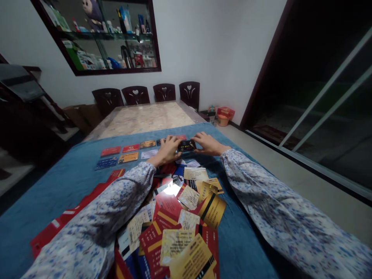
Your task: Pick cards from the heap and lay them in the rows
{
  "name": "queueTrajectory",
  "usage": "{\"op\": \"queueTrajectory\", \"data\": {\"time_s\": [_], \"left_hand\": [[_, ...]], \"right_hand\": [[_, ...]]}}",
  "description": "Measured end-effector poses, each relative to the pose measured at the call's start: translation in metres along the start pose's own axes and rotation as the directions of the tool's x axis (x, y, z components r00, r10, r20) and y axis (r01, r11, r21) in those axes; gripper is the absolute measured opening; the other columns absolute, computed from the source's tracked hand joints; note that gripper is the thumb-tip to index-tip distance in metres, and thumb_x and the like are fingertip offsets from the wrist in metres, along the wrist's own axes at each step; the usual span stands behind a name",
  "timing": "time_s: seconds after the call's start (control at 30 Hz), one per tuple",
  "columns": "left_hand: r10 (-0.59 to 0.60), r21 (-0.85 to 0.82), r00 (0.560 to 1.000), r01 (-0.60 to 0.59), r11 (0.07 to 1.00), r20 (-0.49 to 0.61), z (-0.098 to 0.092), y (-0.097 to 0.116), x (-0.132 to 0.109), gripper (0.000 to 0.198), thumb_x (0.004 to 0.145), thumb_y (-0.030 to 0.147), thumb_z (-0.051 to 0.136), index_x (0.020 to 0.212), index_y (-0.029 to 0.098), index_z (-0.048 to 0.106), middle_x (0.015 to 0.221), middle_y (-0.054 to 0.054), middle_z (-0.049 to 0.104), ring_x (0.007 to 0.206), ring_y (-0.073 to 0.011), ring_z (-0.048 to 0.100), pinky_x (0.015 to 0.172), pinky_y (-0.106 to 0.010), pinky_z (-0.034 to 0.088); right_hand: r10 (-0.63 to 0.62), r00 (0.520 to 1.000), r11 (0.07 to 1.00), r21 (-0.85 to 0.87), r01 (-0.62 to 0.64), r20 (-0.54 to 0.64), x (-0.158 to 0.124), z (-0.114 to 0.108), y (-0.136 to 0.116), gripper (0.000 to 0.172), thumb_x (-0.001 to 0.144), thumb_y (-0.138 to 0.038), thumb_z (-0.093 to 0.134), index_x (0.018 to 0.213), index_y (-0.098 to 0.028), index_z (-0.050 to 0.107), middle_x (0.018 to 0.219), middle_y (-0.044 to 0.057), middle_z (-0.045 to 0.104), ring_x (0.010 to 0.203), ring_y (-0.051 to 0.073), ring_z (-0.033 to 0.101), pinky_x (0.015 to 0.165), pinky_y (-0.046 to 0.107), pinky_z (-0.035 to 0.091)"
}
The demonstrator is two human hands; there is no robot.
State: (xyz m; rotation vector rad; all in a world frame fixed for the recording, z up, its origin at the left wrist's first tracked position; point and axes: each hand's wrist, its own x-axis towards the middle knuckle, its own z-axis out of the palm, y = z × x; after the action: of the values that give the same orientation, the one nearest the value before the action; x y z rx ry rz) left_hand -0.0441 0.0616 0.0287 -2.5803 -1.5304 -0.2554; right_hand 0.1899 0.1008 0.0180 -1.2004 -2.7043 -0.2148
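Observation:
A black card with yellow lettering [187, 146] lies flat between my two hands at the far part of the blue cloth. My left hand [167, 150] grips its left end, fingers curled. From the other side, my right hand [209, 144] pinches the right end between thumb and fingers. Left of my hands are two rows of cards, among them a red card [131, 148], an orange card [128, 157] and dark blue cards [106, 162]. My left hand partly covers the end of these rows. Between my forearms spreads a loose heap of overlapping cards, including a gold card [213, 210].
The blue cloth [250, 248] covers the near part of a marble-topped table [145, 116]. A long red strip [75, 211] lies by my left sleeve. Several dark wooden chairs [135, 95] stand at the far end. An orange bucket [223, 120] is on the floor.

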Motion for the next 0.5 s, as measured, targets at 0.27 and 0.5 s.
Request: {"op": "queueTrajectory", "data": {"time_s": [0.27, 0.5], "left_hand": [[-0.031, -0.026, 0.996, 0.033, 0.999, 0.086, 0.015, -0.012, 0.019, 0.045, 0.09, 0.032, 0.06, 0.134, 0.022, 0.06, 0.142, -0.014, 0.056, 0.132, -0.0362, 0.042, 0.102, -0.054, 0.038], [-0.08, -0.044, 0.984, 0.088, 0.995, 0.158, 0.029, -0.023, 0.032, 0.044, 0.09, 0.035, 0.062, 0.132, 0.021, 0.063, 0.147, -0.014, 0.055, 0.136, -0.0374, 0.04, 0.105, -0.058, 0.038]], "right_hand": [[0.038, 0.99, 0.998, 0.041, -0.044, 0.138, 0.028, 0.013, 0.013, 0.049, 0.091, -0.035, 0.071, 0.137, -0.018, 0.061, 0.127, 0.017, 0.06, 0.117, 0.031, 0.052, 0.088, 0.035, 0.047], [0.052, 0.976, 0.994, 0.086, -0.071, 0.213, 0.045, 0.021, 0.016, 0.047, 0.088, -0.033, 0.075, 0.132, -0.018, 0.066, 0.125, 0.015, 0.063, 0.118, 0.03, 0.057, 0.096, 0.035, 0.048]]}}
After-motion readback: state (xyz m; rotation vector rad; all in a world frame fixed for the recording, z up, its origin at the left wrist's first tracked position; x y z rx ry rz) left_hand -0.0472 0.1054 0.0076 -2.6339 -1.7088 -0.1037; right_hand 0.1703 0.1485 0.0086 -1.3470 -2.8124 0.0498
